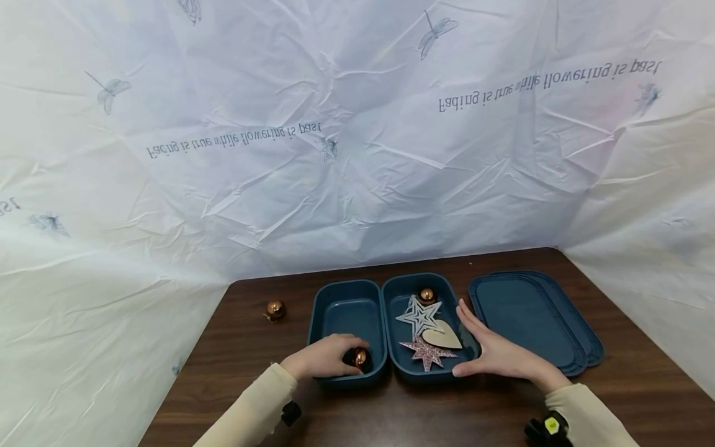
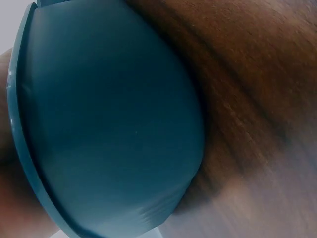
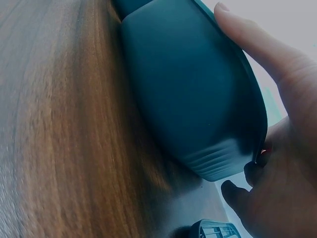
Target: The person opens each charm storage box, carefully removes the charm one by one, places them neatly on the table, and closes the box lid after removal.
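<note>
My left hand (image 1: 326,356) reaches over the near wall of the left blue box (image 1: 349,289) and pinches a shiny copper bauble (image 1: 362,358) at its near right corner. My right hand (image 1: 497,354) lies along the right side of the right blue box (image 1: 410,374), fingers and thumb spread on its rim. That box holds a white star (image 1: 418,316), a cream heart (image 1: 444,337), a pink glitter star (image 1: 427,352) and a copper bauble (image 1: 427,295). In the left wrist view, the box wall (image 2: 109,114) hides most of the hand.
Another copper bauble (image 1: 275,310) lies on the brown table (image 1: 240,347) left of the boxes. Two flat blue lids (image 1: 525,316) overlap at the right. A white printed sheet (image 1: 335,186) hangs behind the table and along its sides.
</note>
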Demonstrator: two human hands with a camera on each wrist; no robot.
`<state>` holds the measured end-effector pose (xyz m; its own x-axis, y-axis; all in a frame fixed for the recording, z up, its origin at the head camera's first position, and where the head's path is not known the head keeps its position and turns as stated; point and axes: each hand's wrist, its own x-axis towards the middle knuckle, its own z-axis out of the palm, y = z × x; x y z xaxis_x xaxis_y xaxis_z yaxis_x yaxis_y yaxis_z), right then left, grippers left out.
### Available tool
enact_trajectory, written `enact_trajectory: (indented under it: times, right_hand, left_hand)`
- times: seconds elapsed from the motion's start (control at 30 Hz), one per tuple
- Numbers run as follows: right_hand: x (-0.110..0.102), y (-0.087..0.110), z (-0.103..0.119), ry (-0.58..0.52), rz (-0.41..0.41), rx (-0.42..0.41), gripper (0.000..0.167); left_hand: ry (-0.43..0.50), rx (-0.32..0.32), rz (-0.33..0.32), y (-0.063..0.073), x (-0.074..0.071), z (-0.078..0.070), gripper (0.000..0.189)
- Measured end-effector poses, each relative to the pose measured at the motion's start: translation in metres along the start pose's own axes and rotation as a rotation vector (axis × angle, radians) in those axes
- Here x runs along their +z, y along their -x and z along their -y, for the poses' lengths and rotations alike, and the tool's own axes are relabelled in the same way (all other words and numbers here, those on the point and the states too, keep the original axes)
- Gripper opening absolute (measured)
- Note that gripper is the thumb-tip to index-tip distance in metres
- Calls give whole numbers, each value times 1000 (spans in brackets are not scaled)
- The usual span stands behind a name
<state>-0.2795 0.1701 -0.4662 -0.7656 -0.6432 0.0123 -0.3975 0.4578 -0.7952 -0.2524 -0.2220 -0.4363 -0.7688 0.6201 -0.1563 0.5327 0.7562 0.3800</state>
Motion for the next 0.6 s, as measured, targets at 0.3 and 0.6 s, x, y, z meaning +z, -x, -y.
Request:
enact_trajectory:
  times: [0.3,0.6]
  right_hand:
    - [0,0,-1,3,-5,-4,114]
    - [1,0,-2,2,-4,1,114]
  left_hand:
    - [-16,2,-6,-1,2,0,48]
    - [13,-22,-17,1,-12,0,56]
